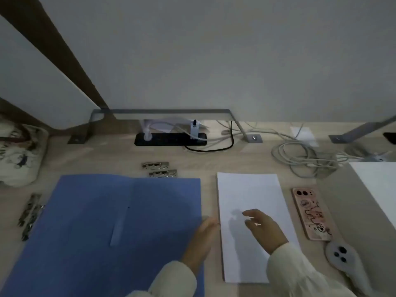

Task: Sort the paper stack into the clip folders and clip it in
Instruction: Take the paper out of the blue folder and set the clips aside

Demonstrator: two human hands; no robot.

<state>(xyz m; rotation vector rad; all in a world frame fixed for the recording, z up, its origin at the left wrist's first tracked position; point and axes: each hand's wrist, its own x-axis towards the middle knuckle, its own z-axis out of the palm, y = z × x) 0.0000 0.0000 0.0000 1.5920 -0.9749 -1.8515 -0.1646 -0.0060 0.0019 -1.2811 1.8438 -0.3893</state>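
Two hands in cream sleeves work at the near edge of the desk (235,155). The left hand (203,234) lies on the right edge of the folder (107,221), fingertips reaching the left edge of the paper (246,189); blur hides whether they pinch it. The right hand (264,227) is over the middle of the paper, fingers loosely spread, holding nothing.

The blue folder lies open and flat across the desk's near left, with no sheets in it. The white paper lies just right of it, apparently one whole stack. A phone (310,213) lies face down right of the paper.

Metal clips lie loose: some by the left edge (31,215), two just beyond the folder's far edge (159,169). A power strip (171,139) and cables (300,157) sit at the far edge.

By the look of it, the sorting is at its start: no paper is filed and no clip is fitted.
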